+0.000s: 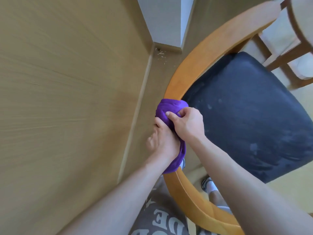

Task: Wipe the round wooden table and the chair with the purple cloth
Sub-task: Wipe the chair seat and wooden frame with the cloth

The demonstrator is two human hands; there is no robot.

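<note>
On chair rail (199, 53), both hands, left hand (160, 141) and right hand (188, 124), grip purple cloth (171, 107).

So from where I'm looking down, the chair (199, 65) sits right of a wall (67, 82), its curved back rail running from top right to bottom centre. The cloth (171, 107) is wrapped over that rail mid-frame — my left hand (162, 141) grips it on the wall side, my right hand (188, 122) on the seat side. The seat (254, 116) lies right of the rail — the table (301, 17) is at the far top right.
</note>
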